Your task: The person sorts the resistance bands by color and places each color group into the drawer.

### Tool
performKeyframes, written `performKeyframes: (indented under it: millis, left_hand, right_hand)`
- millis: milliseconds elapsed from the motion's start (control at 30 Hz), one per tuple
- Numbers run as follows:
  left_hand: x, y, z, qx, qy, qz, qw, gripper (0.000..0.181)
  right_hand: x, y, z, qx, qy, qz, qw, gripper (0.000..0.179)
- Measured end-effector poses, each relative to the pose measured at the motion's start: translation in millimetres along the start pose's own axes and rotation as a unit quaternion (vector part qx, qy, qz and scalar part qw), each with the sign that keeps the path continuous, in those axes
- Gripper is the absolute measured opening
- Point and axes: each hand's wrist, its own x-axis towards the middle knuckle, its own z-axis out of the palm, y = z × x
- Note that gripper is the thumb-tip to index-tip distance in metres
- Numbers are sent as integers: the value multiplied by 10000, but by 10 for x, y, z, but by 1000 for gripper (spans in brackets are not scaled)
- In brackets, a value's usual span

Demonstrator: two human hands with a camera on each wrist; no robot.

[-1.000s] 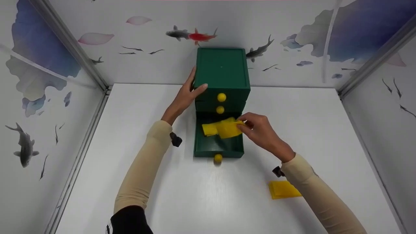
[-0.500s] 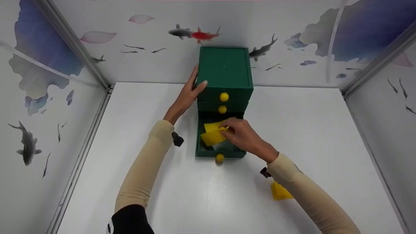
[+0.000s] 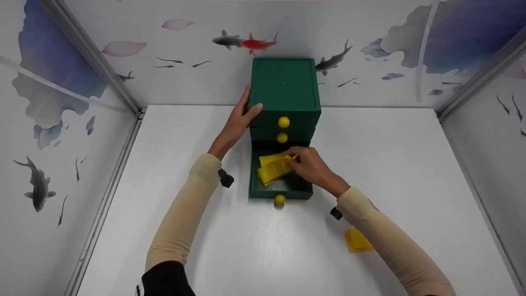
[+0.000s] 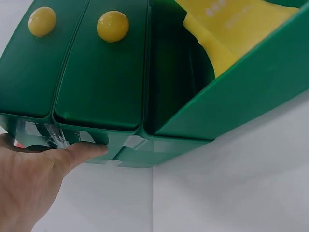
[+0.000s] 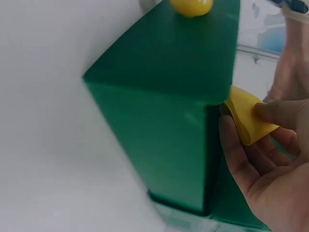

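A small green drawer cabinet (image 3: 283, 84) stands against the back wall, its bottom drawer (image 3: 283, 194) pulled out. My left hand (image 3: 237, 123) lies flat along the cabinet's left side, thumb near the front edge. Over the drawer, my right hand (image 3: 310, 166) pinches a folded yellow plastic bag (image 3: 273, 169) between thumb and fingers. The right wrist view shows the fold of this bag (image 5: 248, 118) under the thumb. Beneath it in the drawer lies another folded yellow bag (image 3: 266, 159), partly covered.
Two drawers above are closed, with yellow round knobs (image 3: 283, 122). A third yellow folded bag (image 3: 358, 241) lies on the white table (image 3: 230, 246), partly behind the right forearm. Walls printed with fish surround the table.
My right hand has moved left and slightly toward me, bringing the held bag over the drawer's left part. The left hand stays against the cabinet.
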Motion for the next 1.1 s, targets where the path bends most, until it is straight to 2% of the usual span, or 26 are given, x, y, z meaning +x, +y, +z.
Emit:
performKeyframes:
  millis: [300, 667, 800, 967, 1100]
  left_hand:
    - [-15, 8, 0, -584, 17, -213, 9981, 82]
    - [-36, -35, 19, -642, 19, -182, 9978, 83]
    - [-36, -42, 20, -655, 38, -158, 9977, 83]
    - [-33, -33, 16, -643, 27, -134, 9978, 84]
    - [-25, -18, 28, -628, 7, -160, 9979, 85]
  right_hand:
    - [90, 119, 67, -768, 169, 181, 9967, 23]
    - [131, 225, 167, -1340, 509, 425, 9888, 22]
    - [140, 246, 177, -1251, 655, 432, 9890, 23]
    - [129, 298, 170, -755, 864, 345, 9928, 28]
    - [45, 333, 113, -387, 1112, 131, 9930, 27]
